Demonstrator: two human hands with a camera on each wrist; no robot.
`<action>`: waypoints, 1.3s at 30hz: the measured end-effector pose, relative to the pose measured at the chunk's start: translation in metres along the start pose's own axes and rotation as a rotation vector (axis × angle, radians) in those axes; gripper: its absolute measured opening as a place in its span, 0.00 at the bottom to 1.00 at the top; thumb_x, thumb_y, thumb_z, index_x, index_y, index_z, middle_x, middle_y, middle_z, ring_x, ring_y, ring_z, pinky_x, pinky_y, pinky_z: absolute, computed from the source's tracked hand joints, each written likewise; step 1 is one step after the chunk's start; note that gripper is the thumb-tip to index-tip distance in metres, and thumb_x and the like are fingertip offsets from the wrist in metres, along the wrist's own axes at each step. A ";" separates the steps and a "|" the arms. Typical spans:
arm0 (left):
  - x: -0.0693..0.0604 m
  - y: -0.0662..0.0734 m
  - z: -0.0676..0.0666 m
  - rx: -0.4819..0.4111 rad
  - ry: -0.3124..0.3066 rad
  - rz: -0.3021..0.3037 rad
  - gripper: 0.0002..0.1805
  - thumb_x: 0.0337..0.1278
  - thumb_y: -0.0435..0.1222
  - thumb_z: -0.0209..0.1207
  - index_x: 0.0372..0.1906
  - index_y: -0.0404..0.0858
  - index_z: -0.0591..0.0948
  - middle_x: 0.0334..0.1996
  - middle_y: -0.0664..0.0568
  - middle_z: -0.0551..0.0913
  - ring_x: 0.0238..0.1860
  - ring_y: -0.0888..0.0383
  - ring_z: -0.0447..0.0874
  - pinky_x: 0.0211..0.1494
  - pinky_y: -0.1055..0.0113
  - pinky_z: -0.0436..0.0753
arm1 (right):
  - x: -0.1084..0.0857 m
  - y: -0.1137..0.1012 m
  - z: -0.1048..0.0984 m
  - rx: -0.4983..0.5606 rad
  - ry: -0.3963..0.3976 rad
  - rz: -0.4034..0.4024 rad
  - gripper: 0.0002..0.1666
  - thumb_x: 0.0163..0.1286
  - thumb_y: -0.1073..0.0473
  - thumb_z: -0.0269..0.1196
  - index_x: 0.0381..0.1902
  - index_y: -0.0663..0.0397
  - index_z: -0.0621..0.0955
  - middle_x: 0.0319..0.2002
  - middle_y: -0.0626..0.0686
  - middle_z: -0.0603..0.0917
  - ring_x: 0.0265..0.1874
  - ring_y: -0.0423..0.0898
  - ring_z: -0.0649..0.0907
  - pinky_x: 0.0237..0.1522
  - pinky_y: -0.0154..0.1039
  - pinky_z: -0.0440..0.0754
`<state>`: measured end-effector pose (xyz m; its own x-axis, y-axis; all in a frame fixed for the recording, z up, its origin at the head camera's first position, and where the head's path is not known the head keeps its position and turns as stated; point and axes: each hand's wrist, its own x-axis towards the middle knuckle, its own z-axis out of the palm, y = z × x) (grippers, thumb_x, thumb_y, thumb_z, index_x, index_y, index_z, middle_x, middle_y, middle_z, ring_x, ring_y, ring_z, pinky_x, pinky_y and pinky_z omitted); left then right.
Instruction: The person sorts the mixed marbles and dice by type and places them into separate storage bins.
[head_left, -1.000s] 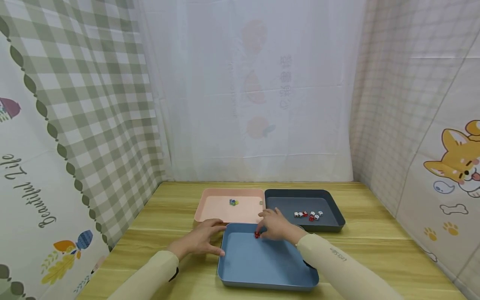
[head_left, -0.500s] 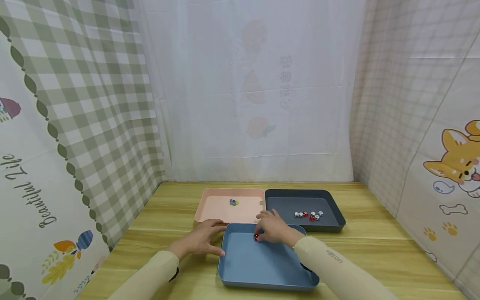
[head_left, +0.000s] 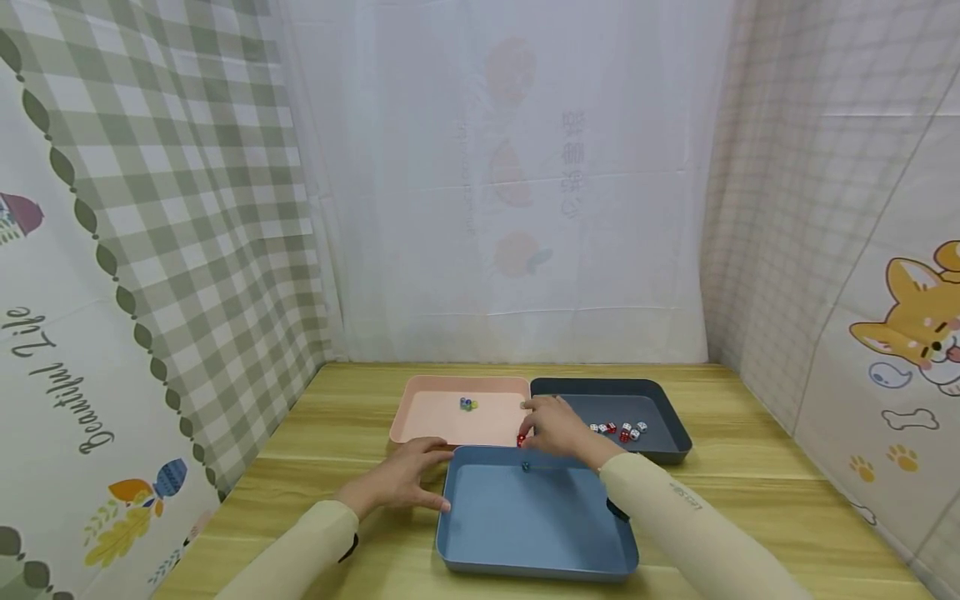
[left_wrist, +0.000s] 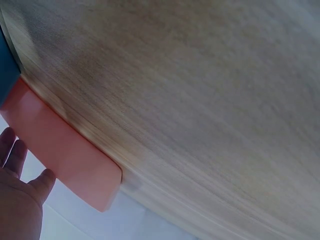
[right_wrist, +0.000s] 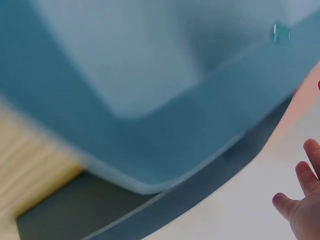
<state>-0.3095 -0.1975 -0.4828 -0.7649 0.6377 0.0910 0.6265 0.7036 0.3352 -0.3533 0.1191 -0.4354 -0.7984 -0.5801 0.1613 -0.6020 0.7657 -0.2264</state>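
My right hand (head_left: 557, 427) pinches a red die (head_left: 521, 439) between thumb and fingertips, above where the blue, pink and dark trays meet. In the right wrist view only a sliver of that die shows at the edge. Inside the blue tray (head_left: 536, 525) a small teal glass marble (head_left: 526, 467) lies near the far wall; the right wrist view shows the marble (right_wrist: 281, 33) too. My left hand (head_left: 401, 475) touches the blue tray's left rim with spread, relaxed fingers. Those fingers also show beside the pink tray (left_wrist: 65, 145) in the left wrist view.
Behind the blue tray, the pink tray (head_left: 427, 421) holds a small cluster of marbles (head_left: 468, 404) and one pale marble (head_left: 524, 406) by its right wall. The dark tray (head_left: 660, 408) beside it holds several white and red dice (head_left: 625, 433). All stand on a wooden table (head_left: 345, 417).
My right hand has picked up the red die and moved it up and away over the blue tray's far rim. The teal marble has come into sight. My left hand has stayed put.
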 end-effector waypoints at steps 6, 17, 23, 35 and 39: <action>0.000 -0.001 0.000 0.006 -0.003 -0.001 0.48 0.46 0.63 0.69 0.70 0.41 0.72 0.71 0.43 0.64 0.72 0.45 0.59 0.70 0.45 0.63 | -0.004 0.033 -0.022 -0.081 0.063 0.109 0.03 0.62 0.56 0.72 0.33 0.46 0.89 0.62 0.65 0.76 0.65 0.65 0.71 0.64 0.70 0.60; 0.000 0.001 -0.002 0.001 -0.005 0.002 0.49 0.47 0.65 0.67 0.71 0.41 0.72 0.72 0.43 0.64 0.72 0.46 0.59 0.70 0.45 0.63 | -0.045 0.093 -0.052 -0.109 0.136 0.353 0.05 0.66 0.57 0.67 0.34 0.50 0.89 0.62 0.72 0.73 0.62 0.70 0.70 0.59 0.73 0.59; -0.001 0.002 -0.002 0.004 -0.003 0.005 0.49 0.47 0.65 0.67 0.70 0.41 0.72 0.71 0.43 0.64 0.72 0.46 0.60 0.70 0.45 0.64 | -0.067 0.115 -0.053 -0.106 0.150 0.441 0.05 0.64 0.59 0.68 0.33 0.53 0.89 0.60 0.74 0.73 0.61 0.74 0.67 0.56 0.74 0.57; -0.003 0.002 -0.003 0.011 0.017 0.036 0.48 0.47 0.63 0.68 0.69 0.39 0.73 0.70 0.41 0.66 0.71 0.44 0.61 0.69 0.43 0.65 | -0.096 0.140 -0.045 -0.140 0.081 0.536 0.06 0.61 0.59 0.69 0.34 0.55 0.88 0.57 0.76 0.74 0.62 0.75 0.63 0.56 0.80 0.48; -0.002 0.003 -0.003 0.013 0.010 0.033 0.48 0.47 0.63 0.68 0.70 0.40 0.72 0.70 0.42 0.66 0.71 0.44 0.61 0.69 0.44 0.65 | -0.103 0.145 -0.042 -0.155 0.080 0.561 0.06 0.61 0.60 0.69 0.32 0.57 0.88 0.55 0.76 0.73 0.62 0.76 0.62 0.57 0.81 0.46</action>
<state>-0.3063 -0.1979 -0.4793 -0.7454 0.6572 0.1114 0.6530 0.6864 0.3201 -0.3587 0.3017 -0.4446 -0.9898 -0.0566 0.1311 -0.0769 0.9848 -0.1555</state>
